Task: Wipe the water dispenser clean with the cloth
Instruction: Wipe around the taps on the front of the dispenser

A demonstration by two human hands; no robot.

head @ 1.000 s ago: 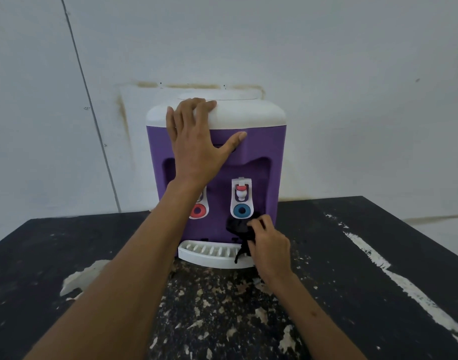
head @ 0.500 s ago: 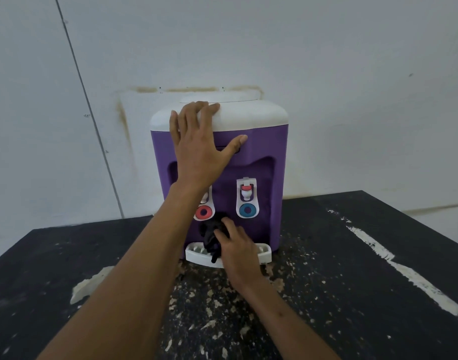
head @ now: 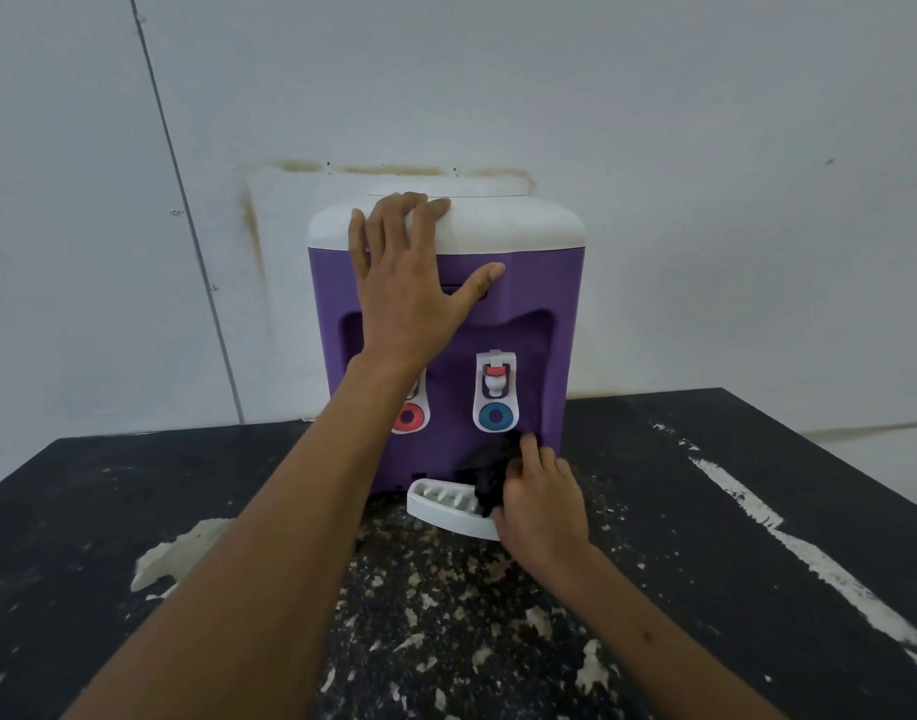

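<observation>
A purple water dispenser (head: 542, 283) with a white top stands at the back of the table, against the wall. It has a red tap, partly hidden by my forearm, a blue tap (head: 495, 393) and a white drip tray (head: 440, 504) at its foot. My left hand (head: 412, 283) lies flat with spread fingers on the dispenser's upper front and white top. My right hand (head: 542, 498) presses a bunched black cloth (head: 486, 470) against the lower front under the blue tap, over the tray's right end.
The black table (head: 705, 537) has worn paint, with pale chips and a white streak on the right. A white wall (head: 705, 148) stands right behind the dispenser. The table's right edge falls off at the far right.
My right hand has slid the cloth from under the red tap to the right, under the blue tap. My left hand has stayed on the dispenser's top.
</observation>
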